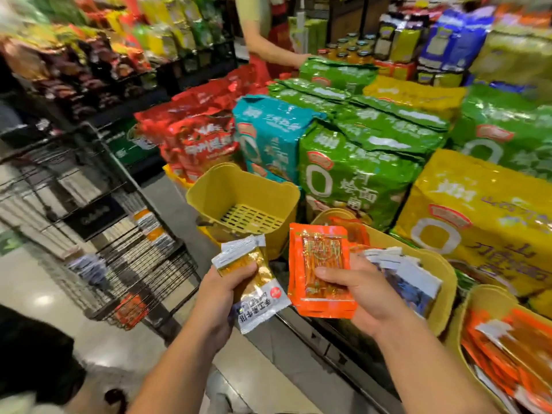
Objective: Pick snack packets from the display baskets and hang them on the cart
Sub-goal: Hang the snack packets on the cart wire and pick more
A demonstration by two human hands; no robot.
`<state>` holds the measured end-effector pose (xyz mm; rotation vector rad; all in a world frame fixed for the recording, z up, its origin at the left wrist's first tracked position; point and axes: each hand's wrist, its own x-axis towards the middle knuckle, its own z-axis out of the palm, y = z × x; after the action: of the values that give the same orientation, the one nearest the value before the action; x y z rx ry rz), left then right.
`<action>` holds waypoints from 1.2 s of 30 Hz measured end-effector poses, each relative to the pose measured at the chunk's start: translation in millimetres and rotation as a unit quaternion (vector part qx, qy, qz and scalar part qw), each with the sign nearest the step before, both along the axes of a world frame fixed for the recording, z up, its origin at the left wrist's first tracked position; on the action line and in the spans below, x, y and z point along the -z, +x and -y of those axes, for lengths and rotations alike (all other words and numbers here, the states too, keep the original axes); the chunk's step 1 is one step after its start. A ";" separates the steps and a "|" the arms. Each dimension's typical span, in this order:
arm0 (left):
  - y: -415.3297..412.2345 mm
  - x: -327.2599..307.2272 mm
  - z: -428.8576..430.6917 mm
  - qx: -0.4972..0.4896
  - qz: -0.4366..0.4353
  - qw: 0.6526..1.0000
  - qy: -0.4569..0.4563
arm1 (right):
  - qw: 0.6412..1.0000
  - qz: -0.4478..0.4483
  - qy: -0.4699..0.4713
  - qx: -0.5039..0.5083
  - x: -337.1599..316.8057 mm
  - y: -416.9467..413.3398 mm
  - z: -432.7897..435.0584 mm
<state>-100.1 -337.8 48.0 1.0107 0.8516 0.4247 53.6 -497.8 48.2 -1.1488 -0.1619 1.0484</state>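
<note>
**Two hands full, cart on the left**

Head view: two lots of snacks are held at once. A gold packet (254, 282) is gripped by the left hand (221, 297), with the thumb on top and the fingers curled under it. A thin stack of orange packets (321, 273) is pinched by the right hand (367, 297), with the thumb laid across the lower front. Both lots stick up past the fingers, so their top edges are free.

The black wire cart (143, 258) is seen to the left, a little way from both hands. Some packets are hung on it. An empty yellow basket (242, 201) is just behind the held packets, and a fuller basket (442, 282) is behind the right hand.

The step in hand looks like carrying the snacks over to the cart. It would be done best if one packet is hung at a time, with its top edge kept clear and the rest held tight so nothing slips. Whether the packets have holes for hanging cannot be told.
</note>
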 end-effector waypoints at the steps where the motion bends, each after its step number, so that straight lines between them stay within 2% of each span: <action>1: -7.3 0.1 -5.6 -0.012 -0.003 1.000 -0.012 | 1.000 0.003 0.004 -0.013 -2.3 -4.4 -7.3; 5: -52.3 3.5 -40.9 -0.069 -0.010 0.997 -0.041 | 0.998 0.004 0.005 -0.057 -2.7 -33.7 -60.4; 18: -228.5 21.8 -227.4 -0.191 0.022 0.981 -0.034 | 0.991 0.031 -0.051 -0.116 9.2 -183.4 -283.9; 24: -298.7 36.8 -287.3 -0.207 0.014 0.978 -0.017 | 0.984 0.016 -0.067 -0.163 14.6 -239.7 -359.5; 36: -337.1 66.0 -357.3 -0.251 -0.024 0.968 -0.021 | 0.968 0.035 -0.080 -0.234 48.6 -249.2 -466.2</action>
<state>-437.2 19.6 -18.0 0.7608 1.1583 0.8094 -195.5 -31.6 -0.4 -1.3300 -0.4257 1.4570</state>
